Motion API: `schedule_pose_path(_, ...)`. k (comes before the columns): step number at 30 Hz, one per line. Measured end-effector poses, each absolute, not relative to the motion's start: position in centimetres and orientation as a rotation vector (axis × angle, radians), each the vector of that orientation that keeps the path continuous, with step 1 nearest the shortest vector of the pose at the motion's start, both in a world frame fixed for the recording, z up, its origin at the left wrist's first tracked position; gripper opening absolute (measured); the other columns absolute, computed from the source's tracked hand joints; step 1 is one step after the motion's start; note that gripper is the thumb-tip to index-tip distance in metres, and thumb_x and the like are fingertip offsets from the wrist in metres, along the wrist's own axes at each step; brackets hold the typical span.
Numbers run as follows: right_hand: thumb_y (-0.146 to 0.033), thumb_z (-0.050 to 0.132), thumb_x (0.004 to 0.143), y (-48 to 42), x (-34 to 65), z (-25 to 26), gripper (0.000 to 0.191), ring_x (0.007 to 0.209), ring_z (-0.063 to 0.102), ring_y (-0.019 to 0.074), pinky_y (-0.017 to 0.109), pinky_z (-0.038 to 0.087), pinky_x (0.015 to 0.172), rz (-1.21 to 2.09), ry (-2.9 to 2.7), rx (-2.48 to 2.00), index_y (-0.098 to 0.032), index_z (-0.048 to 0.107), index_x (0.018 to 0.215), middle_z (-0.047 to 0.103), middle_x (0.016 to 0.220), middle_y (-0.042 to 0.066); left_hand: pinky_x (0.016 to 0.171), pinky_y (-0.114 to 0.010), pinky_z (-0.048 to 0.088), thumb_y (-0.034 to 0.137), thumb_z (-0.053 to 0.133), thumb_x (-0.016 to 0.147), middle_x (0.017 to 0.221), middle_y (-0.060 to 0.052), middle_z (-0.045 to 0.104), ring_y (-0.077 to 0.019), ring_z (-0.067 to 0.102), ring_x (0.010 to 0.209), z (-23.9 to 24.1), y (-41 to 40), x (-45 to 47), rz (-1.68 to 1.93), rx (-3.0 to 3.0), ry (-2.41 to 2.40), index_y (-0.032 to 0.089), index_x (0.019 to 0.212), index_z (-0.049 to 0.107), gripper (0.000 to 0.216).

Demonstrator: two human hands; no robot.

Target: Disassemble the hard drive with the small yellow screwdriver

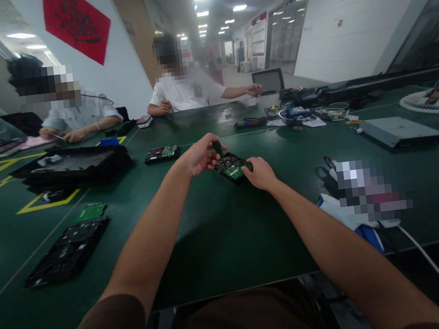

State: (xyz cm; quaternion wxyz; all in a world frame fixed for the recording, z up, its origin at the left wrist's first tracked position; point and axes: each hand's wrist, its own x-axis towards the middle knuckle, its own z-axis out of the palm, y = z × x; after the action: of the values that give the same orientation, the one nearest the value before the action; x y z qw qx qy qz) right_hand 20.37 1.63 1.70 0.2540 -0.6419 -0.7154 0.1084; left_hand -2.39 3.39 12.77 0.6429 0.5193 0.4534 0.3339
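In front of me on the table lies a hard drive, its green circuit board facing up. My right hand grips the drive's right edge, thumb on top. Above its left side, my left hand pinches a small dark upright piece between thumb and fingers. That piece points down at the drive; its kind is too blurred to tell, and my fingers partly cover it. Another hard drive with a green board rests to the left, apart from my hands.
On the left are a black tray-like casing, a green circuit board and a black plastic frame. To the right stand a grey metal box and a cable bundle. Two people work across the table.
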Motion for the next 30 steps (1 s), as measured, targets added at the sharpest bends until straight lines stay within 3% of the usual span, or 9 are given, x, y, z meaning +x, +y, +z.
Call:
schedule_pose_path(7, -0.042, 0.055, 0.103, 1.7, 20.3, 1.7, 0.045, 0.118, 0.063, 0.0294, 0.038, 0.049, 0.101, 0.271, -1.959, -1.749, -0.013, 0.062, 0.137, 0.064, 0.133, 0.018, 0.039, -0.022, 0.034, 0.054, 0.066, 0.084, 0.068, -0.006, 0.061, -0.0136, 0.050, 0.048, 12.7, 3.0, -1.9, 0.760, 1.122, 1.010, 0.018, 0.094, 0.062, 0.038)
schedule_pose_path(11, -0.042, 0.054, 0.103, 1.6, 20.3, 1.8, 0.045, 0.118, 0.063, 0.0295, 0.038, 0.049, 0.101, 0.280, -1.956, -1.750, -0.013, 0.062, 0.137, 0.064, 0.134, 0.018, 0.041, -0.024, 0.037, 0.053, 0.066, 0.084, 0.070, -0.008, 0.063, -0.0144, 0.052, 0.050, 12.7, 3.2, -2.1, 0.776, 1.145, 1.033, 0.018, 0.093, 0.063, 0.037)
schedule_pose_path(20, -0.043, 0.055, 0.103, 1.5, 20.3, 2.0, 0.045, 0.117, 0.064, 0.0292, 0.037, 0.050, 0.098, 0.292, -1.956, -1.772, -0.015, 0.061, 0.138, 0.064, 0.135, 0.017, 0.035, -0.024, 0.031, 0.054, 0.064, 0.083, 0.060, -0.002, 0.050, -0.0136, 0.043, 0.043, 12.6, 3.8, -2.4, 0.805, 1.126, 1.031, 0.019, 0.102, 0.070, 0.040)
schedule_pose_path(30, -0.042, 0.054, 0.103, 1.5, 20.3, 1.9, 0.044, 0.116, 0.064, 0.0281, 0.037, 0.049, 0.100, 0.277, -1.964, -1.762, -0.014, 0.062, 0.136, 0.065, 0.132, 0.017, 0.040, -0.021, 0.034, 0.048, 0.064, 0.088, 0.070, -0.002, 0.054, -0.0110, 0.048, 0.048, 11.9, 3.6, -1.4, 0.992, 1.161, 1.084, 0.019, 0.087, 0.057, 0.030)
